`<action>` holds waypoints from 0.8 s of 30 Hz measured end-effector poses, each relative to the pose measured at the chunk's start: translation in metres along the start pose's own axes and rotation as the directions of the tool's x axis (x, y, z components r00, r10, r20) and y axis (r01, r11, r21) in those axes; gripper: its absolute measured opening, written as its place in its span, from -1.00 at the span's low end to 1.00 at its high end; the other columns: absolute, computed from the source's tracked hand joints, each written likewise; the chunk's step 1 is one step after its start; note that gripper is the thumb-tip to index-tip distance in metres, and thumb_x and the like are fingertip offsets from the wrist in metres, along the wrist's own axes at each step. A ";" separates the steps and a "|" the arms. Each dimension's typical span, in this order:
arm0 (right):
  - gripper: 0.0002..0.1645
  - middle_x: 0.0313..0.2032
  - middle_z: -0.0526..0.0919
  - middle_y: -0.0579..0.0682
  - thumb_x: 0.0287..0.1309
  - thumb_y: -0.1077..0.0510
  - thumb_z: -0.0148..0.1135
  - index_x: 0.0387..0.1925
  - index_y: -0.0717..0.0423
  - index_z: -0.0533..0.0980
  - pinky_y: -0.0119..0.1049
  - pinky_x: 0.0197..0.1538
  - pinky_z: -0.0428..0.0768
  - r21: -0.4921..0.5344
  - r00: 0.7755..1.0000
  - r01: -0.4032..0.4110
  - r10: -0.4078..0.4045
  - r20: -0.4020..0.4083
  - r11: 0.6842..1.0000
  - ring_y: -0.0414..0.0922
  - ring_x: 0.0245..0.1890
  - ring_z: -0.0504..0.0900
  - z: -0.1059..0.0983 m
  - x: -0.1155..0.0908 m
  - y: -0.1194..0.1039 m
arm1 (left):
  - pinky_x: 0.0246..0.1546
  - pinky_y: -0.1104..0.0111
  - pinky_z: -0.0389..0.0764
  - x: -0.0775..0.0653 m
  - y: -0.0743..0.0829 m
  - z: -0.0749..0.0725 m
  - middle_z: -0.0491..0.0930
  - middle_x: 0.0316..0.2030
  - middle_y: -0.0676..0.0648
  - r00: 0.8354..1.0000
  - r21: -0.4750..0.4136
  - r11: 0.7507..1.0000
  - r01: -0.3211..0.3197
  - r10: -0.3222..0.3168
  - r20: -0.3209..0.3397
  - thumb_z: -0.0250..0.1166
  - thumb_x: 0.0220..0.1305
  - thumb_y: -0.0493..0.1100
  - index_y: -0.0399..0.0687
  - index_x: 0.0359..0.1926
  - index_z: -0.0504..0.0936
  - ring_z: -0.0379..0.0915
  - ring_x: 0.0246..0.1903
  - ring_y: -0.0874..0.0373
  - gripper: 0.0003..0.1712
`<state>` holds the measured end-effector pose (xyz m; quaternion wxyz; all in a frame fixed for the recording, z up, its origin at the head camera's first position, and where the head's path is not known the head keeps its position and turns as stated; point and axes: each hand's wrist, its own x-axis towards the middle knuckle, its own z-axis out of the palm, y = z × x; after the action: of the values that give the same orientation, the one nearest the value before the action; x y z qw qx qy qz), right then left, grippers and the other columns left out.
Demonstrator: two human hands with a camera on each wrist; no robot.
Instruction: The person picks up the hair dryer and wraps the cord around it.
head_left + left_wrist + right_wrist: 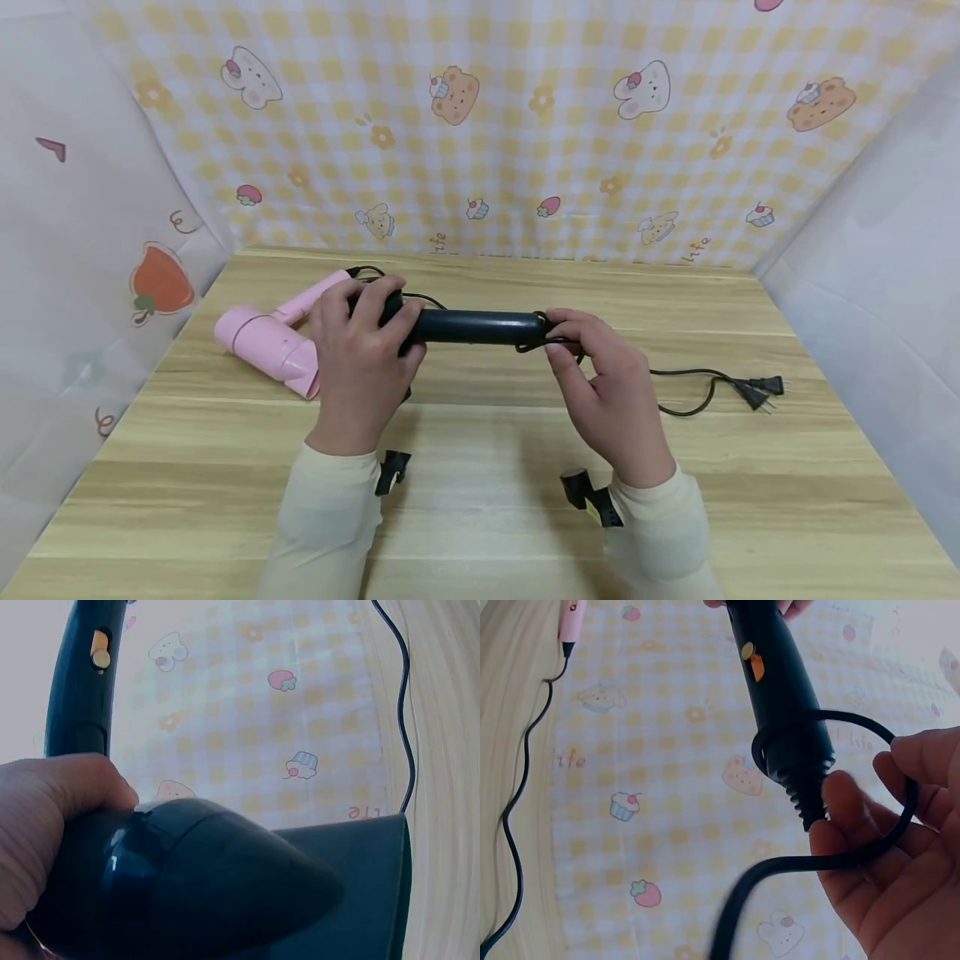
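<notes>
A dark blue-black hair dryer (480, 327) is held up over the table, its handle lying level and pointing right. My left hand (360, 350) grips it around the head, and the fingers hide much of that end. In the left wrist view the thumb (94, 780) lies where the handle meets the glossy body. At the handle's far end my right hand (611, 383) pinches the black cord (787, 865). That cord forms a loop around the handle's end, beside the ribbed cord sleeve (805, 799). A sliding switch (753, 660) shows on the handle.
A pink hair dryer (262, 342) lies on the left of the wooden table (480, 517), partly behind my left hand, with its black cord trailing off. Two black plugs (757, 390) lie to the right. A checked cloth (510, 150) hangs along the back.
</notes>
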<state>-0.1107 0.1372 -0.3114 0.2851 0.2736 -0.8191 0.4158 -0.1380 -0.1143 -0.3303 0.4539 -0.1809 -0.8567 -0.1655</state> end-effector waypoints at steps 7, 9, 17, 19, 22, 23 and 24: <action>-0.87 -0.27 0.66 -0.09 0.20 0.35 0.31 -0.20 0.17 0.62 -0.48 -0.36 0.39 -0.033 0.995 -0.085 0.083 -0.056 0.996 -0.20 -0.40 0.48 -0.006 -0.001 0.002 | 0.00 -0.14 0.33 0.001 -0.001 0.000 0.54 0.01 -0.13 0.998 -0.029 0.998 -0.057 0.058 0.018 0.48 -0.09 -0.34 -0.08 -0.25 0.73 0.31 0.02 -0.24 -0.71; -0.86 -0.32 0.65 -0.09 0.18 0.32 0.35 -0.19 0.17 0.63 -0.47 -0.38 0.38 -0.062 0.990 -0.125 0.121 -0.074 0.990 -0.21 -0.41 0.49 -0.007 -0.002 0.003 | 0.00 -0.14 0.33 0.001 -0.002 -0.001 0.54 0.01 -0.13 0.998 -0.036 0.997 -0.065 0.066 0.018 0.48 -0.09 -0.34 -0.07 -0.24 0.73 0.31 0.03 -0.24 -0.70; -0.81 -0.31 0.69 -0.07 0.19 0.23 0.38 -0.15 0.18 0.62 -0.41 -0.22 0.46 -0.019 0.949 -0.307 0.305 -0.084 0.951 -0.22 -0.29 0.60 -0.014 -0.003 0.007 | -0.03 -0.14 0.36 0.005 0.001 -0.005 0.56 -0.02 -0.14 0.991 -0.052 0.990 -0.132 0.133 0.008 0.45 -0.06 -0.33 -0.06 -0.24 0.73 0.32 0.01 -0.24 -0.73; -0.82 -0.31 0.68 -0.08 0.24 0.22 0.34 -0.13 0.18 0.60 -0.43 -0.20 0.48 0.008 0.939 -0.336 0.336 -0.066 0.942 -0.23 -0.26 0.60 -0.015 -0.003 0.008 | -0.03 -0.14 0.37 0.005 0.002 -0.006 0.56 -0.02 -0.13 0.989 -0.052 0.988 -0.145 0.146 0.006 0.44 -0.07 -0.33 -0.06 -0.24 0.73 0.32 0.01 -0.23 -0.72; -0.80 -0.30 0.62 -0.07 0.28 0.24 0.28 -0.08 0.19 0.57 -0.44 -0.21 0.49 0.044 0.938 -0.343 0.344 -0.035 0.938 -0.21 -0.29 0.59 -0.017 -0.003 0.011 | -0.04 -0.14 0.37 0.006 0.003 -0.008 0.55 -0.02 -0.13 0.988 -0.053 0.986 -0.155 0.156 0.003 0.44 -0.09 -0.34 -0.05 -0.25 0.72 0.32 0.00 -0.23 -0.71; -0.80 -0.30 0.60 -0.06 0.30 0.25 0.26 -0.06 0.20 0.56 -0.44 -0.24 0.49 0.054 0.940 -0.340 0.341 -0.023 0.939 -0.20 -0.31 0.58 -0.017 -0.003 0.013 | -0.05 -0.14 0.37 0.006 0.003 -0.008 0.55 -0.03 -0.13 0.988 -0.055 0.986 -0.156 0.156 0.001 0.43 -0.10 -0.34 -0.05 -0.25 0.72 0.32 -0.01 -0.23 -0.71; -0.79 -0.30 0.58 -0.06 0.31 0.26 0.24 -0.04 0.21 0.54 -0.44 -0.27 0.49 0.064 0.942 -0.335 0.336 -0.012 0.940 -0.19 -0.33 0.56 -0.017 -0.003 0.014 | -0.05 -0.14 0.37 0.006 0.003 -0.009 0.55 -0.03 -0.13 0.988 -0.056 0.986 -0.156 0.156 -0.002 0.42 -0.10 -0.35 -0.05 -0.26 0.72 0.32 -0.01 -0.23 -0.71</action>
<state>-0.1138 0.1594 -0.3123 0.2110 0.1338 -0.8373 0.4864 -0.1331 -0.1143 -0.3204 0.4592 -0.2603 -0.8354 -0.1530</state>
